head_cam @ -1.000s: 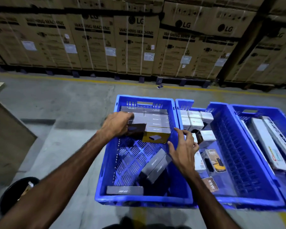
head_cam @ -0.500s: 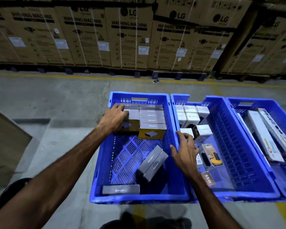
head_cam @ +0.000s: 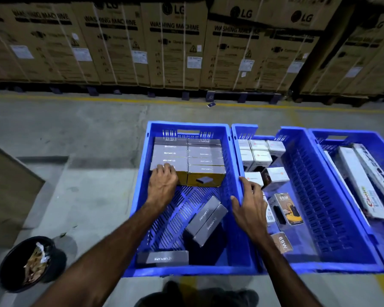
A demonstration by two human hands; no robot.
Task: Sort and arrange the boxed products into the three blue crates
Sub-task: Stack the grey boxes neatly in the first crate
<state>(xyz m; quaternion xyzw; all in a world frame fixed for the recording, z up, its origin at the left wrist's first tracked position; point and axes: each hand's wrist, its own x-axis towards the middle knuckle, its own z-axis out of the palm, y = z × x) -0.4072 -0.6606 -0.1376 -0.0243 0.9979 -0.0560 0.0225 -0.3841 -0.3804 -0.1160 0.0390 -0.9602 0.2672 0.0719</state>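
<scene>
Floor, 8 o'clock: a round black bin (head_cam: 31,263) holding crumpled wrappers.

Left blue slatted plastic crate (head_cam: 140,196): at its 12 o'clock end, grey-topped yellow-sided cardboard boxes (head_cam: 205,176) stand packed in two columns, long axes running 9 to 3 o'clock; four tops are countable in the right column, and at least three in the left, the nearest partly covered. The left hand (head_cam: 163,185) rests on the nearest box of the left column, fingers curled over its top front edge. At the crate's centre, two flat grey boxes (head_cam: 205,220) lie side by side and touching, long axes pointing from 7 to 1 o'clock. One further flat grey box (head_cam: 163,258) lies against the 6 o'clock wall, long axis 9 to 3 o'clock.

The right hand (head_cam: 249,209) rests on the rim shared by the left and middle crates, fingers loosely spread, holding nothing.

Middle blue crate (head_cam: 333,218): seven small white cube boxes (head_cam: 261,157) are visible clustered at 11 o'clock; the count is uncertain. Two "65W" charger boxes (head_cam: 286,209) lie near the 7 o'clock corner.

Right blue crate (head_cam: 319,138): at least two long white boxes (head_cam: 359,180), long axes from 11 to 5 o'clock.

Background, 12 o'clock: a row of tall brown cardboard cartons (head_cam: 175,45).
</scene>
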